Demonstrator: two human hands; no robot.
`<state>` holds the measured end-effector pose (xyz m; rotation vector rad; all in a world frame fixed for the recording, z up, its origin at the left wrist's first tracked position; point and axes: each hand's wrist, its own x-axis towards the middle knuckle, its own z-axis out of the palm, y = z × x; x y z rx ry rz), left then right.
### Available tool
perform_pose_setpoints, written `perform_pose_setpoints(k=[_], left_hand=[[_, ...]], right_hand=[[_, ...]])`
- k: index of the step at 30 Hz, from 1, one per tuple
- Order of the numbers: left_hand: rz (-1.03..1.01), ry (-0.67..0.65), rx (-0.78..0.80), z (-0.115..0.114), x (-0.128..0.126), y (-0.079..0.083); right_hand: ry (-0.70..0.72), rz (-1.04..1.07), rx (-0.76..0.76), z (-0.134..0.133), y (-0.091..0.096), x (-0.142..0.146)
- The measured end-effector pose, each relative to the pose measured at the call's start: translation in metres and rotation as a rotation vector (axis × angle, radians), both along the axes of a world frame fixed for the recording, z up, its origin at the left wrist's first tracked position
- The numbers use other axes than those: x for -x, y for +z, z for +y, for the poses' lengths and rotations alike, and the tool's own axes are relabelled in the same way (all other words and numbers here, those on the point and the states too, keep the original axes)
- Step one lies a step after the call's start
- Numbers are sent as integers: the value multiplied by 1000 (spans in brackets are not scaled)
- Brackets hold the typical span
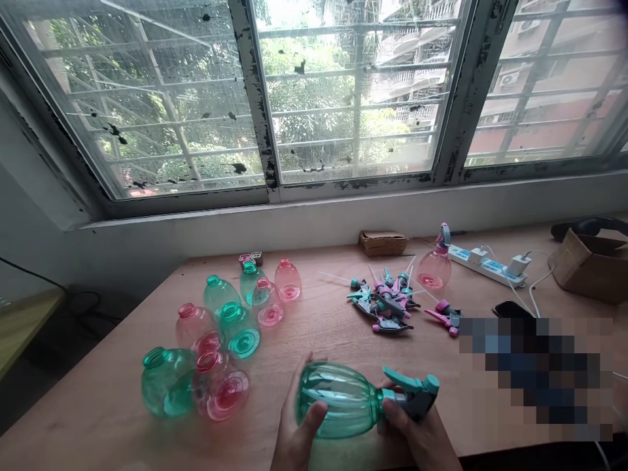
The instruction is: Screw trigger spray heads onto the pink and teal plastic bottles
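A green spray bottle [338, 400] lies sideways between my two hands, its ribbed clear body to the left and its teal and dark grey trigger head [416, 392] to the right. My left hand [299, 418] is wrapped round the base, thumb across the front. At the neck, my right hand [412, 428] grips the collar of the sprayer head with thumb and fingers. Beyond the bottle lies a heap of loose trigger heads [387, 302] in pink, teal and grey with thin tubes. One pink and grey trigger head [447, 317] lies apart from the heap.
Several headless green and pink bottles [223, 386] stand at the left. A pink bottle with a sprayer [434, 267] stands near the window. Along the back are a small brown box [383, 243] and a power strip [485, 265]. A cardboard box [591, 265] sits far right, near a phone [513, 309].
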<state>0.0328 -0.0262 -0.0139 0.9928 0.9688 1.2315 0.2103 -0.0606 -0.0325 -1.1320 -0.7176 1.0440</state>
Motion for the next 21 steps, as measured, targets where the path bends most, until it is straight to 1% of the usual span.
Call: perform_pose_setpoints(k=[3, 6, 9, 11, 14, 16, 18, 21], left_hand=[[43, -8, -57, 4, 1, -1], [66, -27, -132, 4, 1, 2], [83, -68, -157, 2, 1, 6], [120, -62, -185, 1, 1, 7], [146, 4, -220, -1, 1, 4], [116, 24, -181, -2, 2, 0], [81, 25, -90, -4, 3, -3], [83, 30, -22, -4, 4, -3]], right_hand=[[11, -13, 24, 2, 0, -2], [10, -9, 79, 3, -1, -5], [29, -26, 103, 3, -1, -6], [15, 2, 84, 2, -1, -5], [-21, 68, -2, 2, -4, -4], [17, 83, -65, 3, -6, -5], [59, 75, -95, 3, -10, -8], [38, 48, -104, 4, -11, -10]])
